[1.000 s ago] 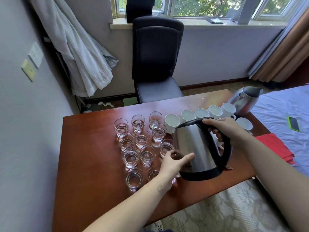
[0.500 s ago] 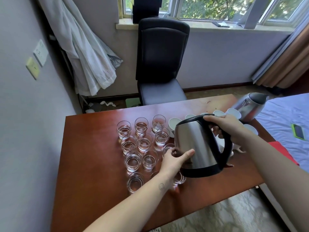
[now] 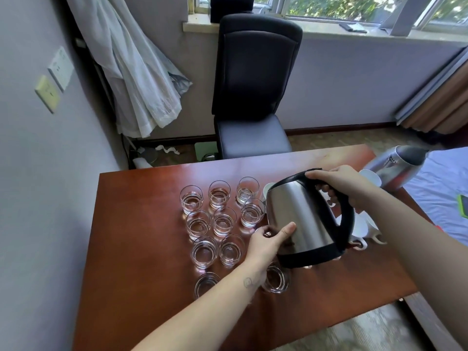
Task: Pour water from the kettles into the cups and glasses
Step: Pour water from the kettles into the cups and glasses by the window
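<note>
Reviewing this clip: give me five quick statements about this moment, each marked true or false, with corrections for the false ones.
1. The right hand grips the black handle of the steel kettle. True.
2. That kettle stands flat on the table. False: it is held up and tilted, over the glasses.
3. A second kettle is at the table's far right corner. True.
4. The chair behind the table is white. False: it is black.
5. The left hand has its thumb against the kettle's steel body. True.
</note>
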